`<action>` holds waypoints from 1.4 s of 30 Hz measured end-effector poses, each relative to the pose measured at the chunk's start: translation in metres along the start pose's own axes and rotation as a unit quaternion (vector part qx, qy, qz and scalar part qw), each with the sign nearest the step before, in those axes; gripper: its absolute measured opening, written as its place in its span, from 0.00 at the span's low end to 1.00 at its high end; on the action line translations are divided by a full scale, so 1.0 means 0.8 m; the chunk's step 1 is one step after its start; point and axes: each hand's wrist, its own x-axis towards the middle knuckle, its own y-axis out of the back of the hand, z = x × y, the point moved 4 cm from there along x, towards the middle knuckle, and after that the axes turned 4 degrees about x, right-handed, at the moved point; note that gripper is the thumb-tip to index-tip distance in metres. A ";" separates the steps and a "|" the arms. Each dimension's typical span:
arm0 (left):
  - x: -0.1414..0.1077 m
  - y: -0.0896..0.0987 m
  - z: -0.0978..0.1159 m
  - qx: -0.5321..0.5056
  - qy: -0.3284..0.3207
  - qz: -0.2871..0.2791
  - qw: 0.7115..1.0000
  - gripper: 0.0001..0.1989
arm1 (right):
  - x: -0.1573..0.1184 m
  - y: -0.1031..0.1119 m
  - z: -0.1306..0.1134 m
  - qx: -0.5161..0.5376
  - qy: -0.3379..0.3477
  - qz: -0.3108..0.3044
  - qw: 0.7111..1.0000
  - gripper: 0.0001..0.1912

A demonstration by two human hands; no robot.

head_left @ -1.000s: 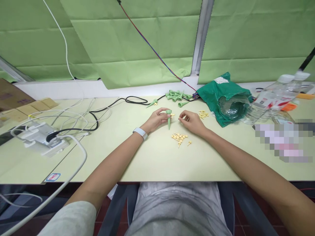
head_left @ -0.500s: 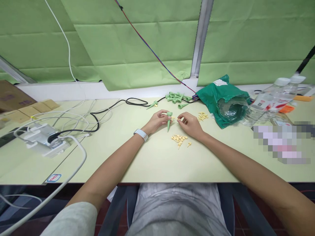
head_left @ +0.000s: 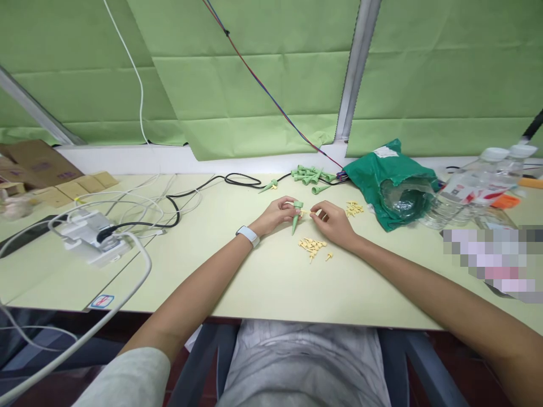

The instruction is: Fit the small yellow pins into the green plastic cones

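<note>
**Green spike held point-down in your left hand**

Your left hand reaches in from the white wristband, its fingers wrapped around the top of a green plastic spike, which hangs tip-down, slightly tilted, above mid-counter. A small yellow peg sits at the spike's upper end. Your right hand curves in just beside it, its fingers nearly closed; you can't tell whether they grip the peg. A loose pile of yellow pegs lies nearer you, and a heap of green spikes lies farther off.
</note>
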 end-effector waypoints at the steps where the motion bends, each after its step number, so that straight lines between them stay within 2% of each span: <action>1: 0.000 0.000 0.000 -0.004 0.000 -0.003 1.000 0.25 | 0.000 0.001 0.002 0.001 -0.004 0.003 1.000 0.03; 5: 0.001 0.001 0.000 -0.006 0.001 -0.006 1.000 0.26 | 0.001 0.001 0.005 0.000 -0.005 0.005 1.000 0.03; 12: -0.001 -0.007 0.000 0.051 0.004 -0.018 0.999 0.26 | 0.001 0.000 0.000 0.044 -0.018 -0.015 0.999 0.06; 15: -0.002 -0.008 -0.001 0.033 0.006 -0.024 0.999 0.25 | 0.000 0.001 -0.001 0.064 -0.013 -0.004 0.998 0.08; 22: -0.002 -0.009 0.002 0.030 0.000 -0.012 0.999 0.23 | 0.001 0.003 -0.008 0.050 0.019 0.017 0.998 0.02; 27: -0.004 -0.025 0.004 -0.010 0.011 0.002 1.000 0.23 | 0.000 0.004 -0.009 0.048 0.017 0.024 0.998 0.03; 31: -0.006 -0.033 0.004 0.009 0.022 -0.002 1.000 0.25 | -0.001 0.005 -0.009 0.045 0.025 0.029 0.998 0.03; 36: -0.005 -0.030 0.002 -0.024 0.023 0.015 0.999 0.24 | -0.001 0.006 -0.013 0.033 0.042 0.025 0.998 0.05; 42: -0.005 -0.031 0.002 -0.031 0.024 0.020 0.999 0.25 | -0.002 0.005 -0.008 0.040 0.013 0.021 0.999 0.08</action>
